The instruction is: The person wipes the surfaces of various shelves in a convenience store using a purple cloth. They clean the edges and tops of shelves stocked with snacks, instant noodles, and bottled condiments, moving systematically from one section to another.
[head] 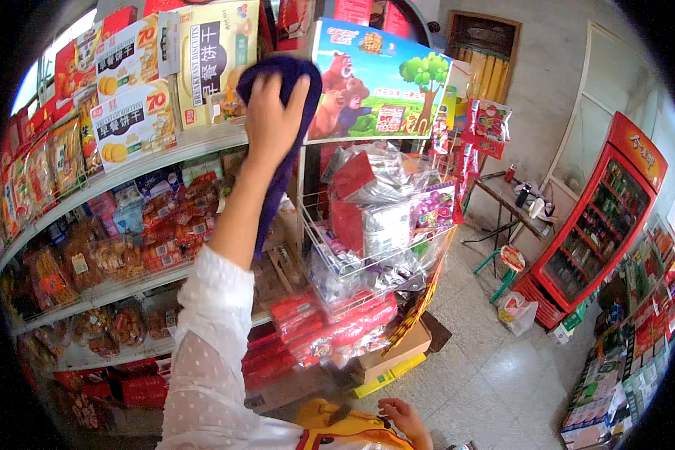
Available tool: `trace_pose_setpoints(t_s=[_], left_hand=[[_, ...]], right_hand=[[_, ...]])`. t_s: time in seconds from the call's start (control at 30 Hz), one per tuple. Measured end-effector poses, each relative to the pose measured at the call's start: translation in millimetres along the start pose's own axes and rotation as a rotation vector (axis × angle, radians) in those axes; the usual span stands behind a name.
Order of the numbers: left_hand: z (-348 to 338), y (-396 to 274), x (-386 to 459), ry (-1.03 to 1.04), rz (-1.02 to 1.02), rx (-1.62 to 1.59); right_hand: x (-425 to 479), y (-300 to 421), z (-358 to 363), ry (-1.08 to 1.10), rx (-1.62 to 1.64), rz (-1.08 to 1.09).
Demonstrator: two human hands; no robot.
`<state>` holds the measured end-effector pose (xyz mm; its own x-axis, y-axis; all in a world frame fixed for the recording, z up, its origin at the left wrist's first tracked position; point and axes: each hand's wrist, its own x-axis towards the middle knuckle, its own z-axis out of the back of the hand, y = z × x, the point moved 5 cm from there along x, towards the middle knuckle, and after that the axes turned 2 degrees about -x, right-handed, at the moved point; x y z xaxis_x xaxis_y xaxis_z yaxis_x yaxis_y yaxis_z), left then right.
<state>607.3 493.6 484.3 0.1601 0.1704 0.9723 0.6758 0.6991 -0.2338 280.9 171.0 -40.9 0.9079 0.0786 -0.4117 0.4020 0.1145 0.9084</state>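
My left hand is raised at the upper middle, its fingers on a dark blue cloth. The cloth loops above the fingers and hangs down behind the wrist. It is between a cream box of breakfast biscuits and a display board with cartoon bears; whether it touches either cannot be told. My right hand is low at the bottom, beside a yellow garment with red edging, with loosely bent fingers and nothing visible in it.
Shelves of packaged snacks fill the left. A wire rack holds bagged goods, with red packs and a cardboard box low down. Farther right are a small table, a stool, a red drinks refrigerator and stacked goods.
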Motion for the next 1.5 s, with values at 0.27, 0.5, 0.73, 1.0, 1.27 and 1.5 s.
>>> trace_pose_setpoints(t_s=[0.27,0.5,0.73,1.0,1.27,1.5], left_hand=[[-40.0,-10.2,40.2,0.031,0.048,0.242],[-1.7,25.8,-34.3,0.399,0.006,0.307],[53.7,-92.9,-42.5,0.489,0.538,-0.644],[54.8,-270.1,-147.9,1.233,-0.594,-0.426],[39.7,-177.8,-168.6,0.547,0.008,-0.594],[23.5,-165.4,-394.1,1.199,0.583,-0.726]], right_hand=[[-12.4,-17.5,19.8,-0.16,0.155,0.064],[-13.3,19.6,31.5,-0.072,0.071,0.139],[-28.4,159.4,82.7,-0.069,0.085,0.483],[-48.8,225.9,-16.3,0.497,0.675,0.437],[-16.8,21.5,78.2,-0.393,1.109,-0.247],[-72.6,-230.5,116.2,-1.227,1.23,-0.505]])
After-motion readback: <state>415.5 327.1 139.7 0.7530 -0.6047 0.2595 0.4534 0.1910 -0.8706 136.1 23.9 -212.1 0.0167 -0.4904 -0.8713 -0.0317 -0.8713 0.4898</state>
